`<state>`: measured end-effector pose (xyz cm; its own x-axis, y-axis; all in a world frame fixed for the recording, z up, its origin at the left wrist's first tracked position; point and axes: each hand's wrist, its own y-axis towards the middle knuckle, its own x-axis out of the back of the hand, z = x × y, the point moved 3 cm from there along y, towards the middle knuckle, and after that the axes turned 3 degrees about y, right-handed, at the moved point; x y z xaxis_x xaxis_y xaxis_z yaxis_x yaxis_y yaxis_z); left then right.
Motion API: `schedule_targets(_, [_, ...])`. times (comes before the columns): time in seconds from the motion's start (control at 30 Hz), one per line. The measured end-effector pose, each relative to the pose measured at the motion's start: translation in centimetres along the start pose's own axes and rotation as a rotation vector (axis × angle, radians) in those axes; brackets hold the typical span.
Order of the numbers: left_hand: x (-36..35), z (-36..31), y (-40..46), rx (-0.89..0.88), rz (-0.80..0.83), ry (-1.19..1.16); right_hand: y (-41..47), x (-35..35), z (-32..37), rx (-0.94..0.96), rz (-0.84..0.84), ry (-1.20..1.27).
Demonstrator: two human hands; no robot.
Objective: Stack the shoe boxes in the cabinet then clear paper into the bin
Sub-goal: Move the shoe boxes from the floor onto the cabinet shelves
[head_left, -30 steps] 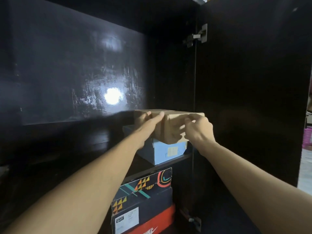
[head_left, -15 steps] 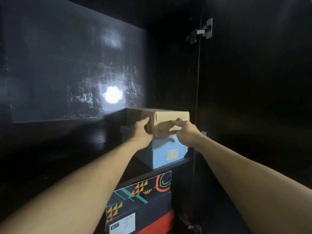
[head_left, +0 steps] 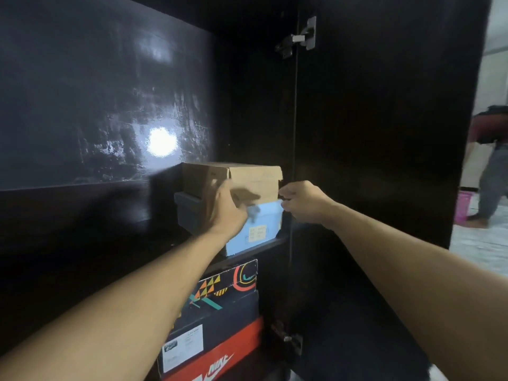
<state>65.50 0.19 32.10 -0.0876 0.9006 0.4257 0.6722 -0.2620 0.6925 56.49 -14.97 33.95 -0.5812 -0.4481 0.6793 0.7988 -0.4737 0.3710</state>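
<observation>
1. Both arms reach into a dark cabinet (head_left: 371, 133). The left hand (head_left: 224, 213) lies blurred against the brown shoe box (head_left: 247, 180); its grip cannot be told. The right hand (head_left: 305, 202), fingers curled, holds nothing just right of the box.
2. The brown box sits on the blue shoe box (head_left: 255, 229) beyond the hands.
3. It looks light, stiff cardboard, best held by both short ends.
4. Shelf depths vanish in shadow.

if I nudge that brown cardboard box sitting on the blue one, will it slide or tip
The brown cardboard box probably slides rather than tips: it sits low and flat on the blue box. Plain cardboard looks stiff and not slippery. Its weight cannot be judged from here.
</observation>
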Motion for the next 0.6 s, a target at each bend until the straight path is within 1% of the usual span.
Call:
schedule_targets(0.07, [-0.7, -1.7, -1.0, -0.063, -0.014, 0.039, -2.3, 2.2, -0.6, -0.042, 0.002, -0.011])
schedule_targets(0.1, [-1.4, -2.5, -1.5, -0.086, 0.019, 0.063, -3.6, 3.5, -1.0, -0.068, 0.015, -0.02])
schedule_targets(0.13, [-2.3, -3.4, -2.0, -0.095, 0.089, 0.086, -5.0, 4.7, -1.6, -0.096, 0.033, -0.034])
schedule_targets(0.17, [-3.2, -4.4, -2.8, -0.095, 0.196, 0.103, -6.4, 5.9, -2.4, -0.125, 0.049, -0.05])
schedule_targets(0.23, [-5.4, -6.5, -4.6, -0.106, 0.457, 0.13, -9.6, 8.4, -4.2, -0.175, 0.056, -0.085])
schedule_targets(0.3, [-7.4, -8.9, -7.1, -0.115, 0.67, 0.135, -12.9, 10.7, -6.3, -0.236, 0.042, -0.123])
schedule_targets(0.43, [-11.4, -14.1, -13.6, -0.176, 0.965, 0.085, -20.4, 14.9, -11.6, -0.374, 0.077, -0.241])
schedule_targets(0.53, [-14.5, -18.4, -19.6, -0.251, 1.14, 0.043, -27.1, 17.9, -15.7, -0.51, 0.01, -0.224])
schedule_targets(0.6, [-16.7, -21.0, -24.1, -0.292, 1.244, 0.018, -31.7, 19.3, -18.4, -0.6, 0.0, -0.242])
